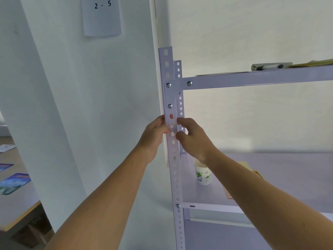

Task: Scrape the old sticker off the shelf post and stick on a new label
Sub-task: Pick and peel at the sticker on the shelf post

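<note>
The pale grey shelf post (pixel 174 159) stands upright, punched with a row of holes. A pale, torn sticker (pixel 171 124) sits on its front face, just below an orange-filled hole (pixel 171 116). My left hand (pixel 155 136) wraps the post's left edge at sticker height, thumb on the front face. From the other side, my right hand (pixel 192 138) has forefinger and thumb pinched at the sticker's right edge. I cannot tell whether the sticker is lifting. No scraper is visible in either hand.
A paper cup (pixel 202 175) with green print stands on the lower shelf (pixel 270 177) just right of the post, under my right forearm. A marker (pixel 270 66) and papers lie on the top shelf (pixel 252 79). A white wall with a "2 - 5" sheet (pixel 101 15) is at left.
</note>
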